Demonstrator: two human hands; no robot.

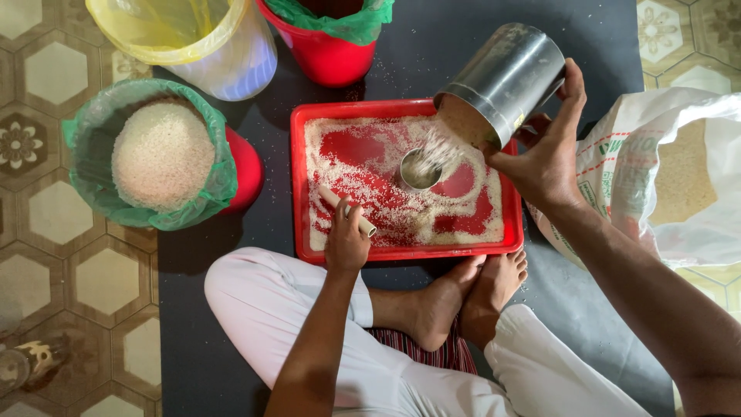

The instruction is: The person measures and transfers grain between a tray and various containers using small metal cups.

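My right hand (546, 158) grips a large steel tin (505, 77), tilted with its mouth down-left, and rice pours from it into a small steel cup (419, 170). The cup stands near the middle of a red tray (297, 181) strewn with rice. At the tray's lower left, my left hand (345, 239) holds a short pale stick (347, 211) lying slantwise over the scattered grains.
A red bucket lined with green plastic and heaped with rice (164, 154) stands left of the tray. A white bucket with a yellow liner (204, 38) and another red bucket (328, 38) sit behind. An open white sack of rice (668, 170) lies right. My crossed legs sit on a dark mat (185, 309).
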